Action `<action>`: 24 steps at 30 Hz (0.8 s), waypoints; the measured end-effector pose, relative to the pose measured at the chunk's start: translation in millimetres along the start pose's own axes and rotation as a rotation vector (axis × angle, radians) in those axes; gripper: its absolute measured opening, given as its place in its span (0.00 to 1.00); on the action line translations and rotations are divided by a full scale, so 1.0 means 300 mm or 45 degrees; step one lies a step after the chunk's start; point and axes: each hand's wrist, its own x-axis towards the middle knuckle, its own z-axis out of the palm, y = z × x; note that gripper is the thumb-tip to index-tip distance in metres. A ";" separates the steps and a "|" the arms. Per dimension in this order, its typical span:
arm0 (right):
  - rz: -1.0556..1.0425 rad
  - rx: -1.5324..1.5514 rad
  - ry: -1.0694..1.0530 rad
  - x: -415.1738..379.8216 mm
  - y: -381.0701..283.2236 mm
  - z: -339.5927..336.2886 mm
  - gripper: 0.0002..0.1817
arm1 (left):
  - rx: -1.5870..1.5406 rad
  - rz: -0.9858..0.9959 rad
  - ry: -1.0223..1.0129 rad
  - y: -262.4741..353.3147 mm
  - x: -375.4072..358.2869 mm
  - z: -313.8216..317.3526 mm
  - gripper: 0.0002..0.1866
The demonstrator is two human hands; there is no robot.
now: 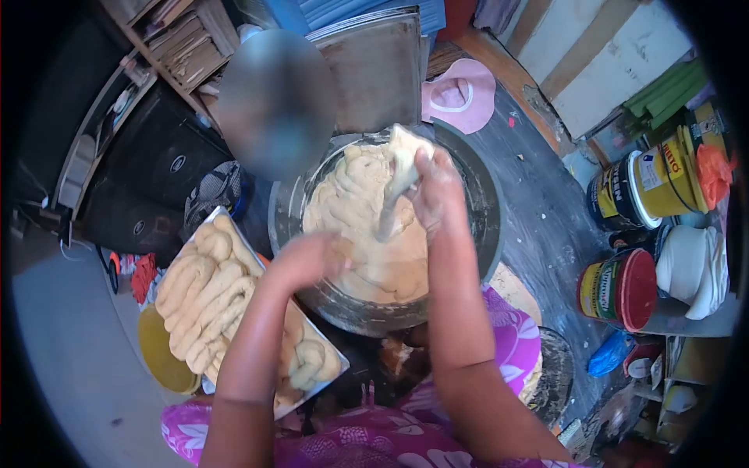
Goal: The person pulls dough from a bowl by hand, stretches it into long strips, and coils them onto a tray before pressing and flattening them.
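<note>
A wide dark basin (pixel 485 222) in front of me holds a large mass of pale dough (pixel 343 199), folded and lumpy at the far left and smoother toward me. My right hand (pixel 438 191) is raised over the basin's right side, its fingers closed on a strip of dough (pixel 407 148) that stands up above the fist and trails down to the left. Low over the near left part of the mass is my left hand (pixel 308 259), its fingers smeared by motion. Beside the basin on the left, a white tray (pixel 331 374) carries several twisted dough pieces (pixel 207 288).
Metal baking sheets (pixel 374 74) lean upright behind the basin, near a pink hat (pixel 458 95). Paint buckets (pixel 616 288) stand along the right. A yellow bucket (pixel 160 351) sits under the tray's left side. A blurred round patch hides part of the back left.
</note>
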 end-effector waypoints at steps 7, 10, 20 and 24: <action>-0.130 0.184 -0.386 -0.318 -0.351 0.201 0.17 | -0.937 0.367 0.060 0.024 0.272 0.236 0.40; -0.254 0.248 -0.390 -0.401 -0.418 0.152 0.17 | -0.868 0.231 -0.092 -0.032 0.293 0.385 0.34; -0.253 0.129 -0.125 -0.190 -0.394 -0.082 0.18 | -0.471 0.025 -0.080 0.034 0.096 -0.049 0.18; -0.314 0.204 -0.136 -0.182 -0.414 -0.071 0.19 | -0.594 0.168 0.019 0.046 0.011 -0.182 0.19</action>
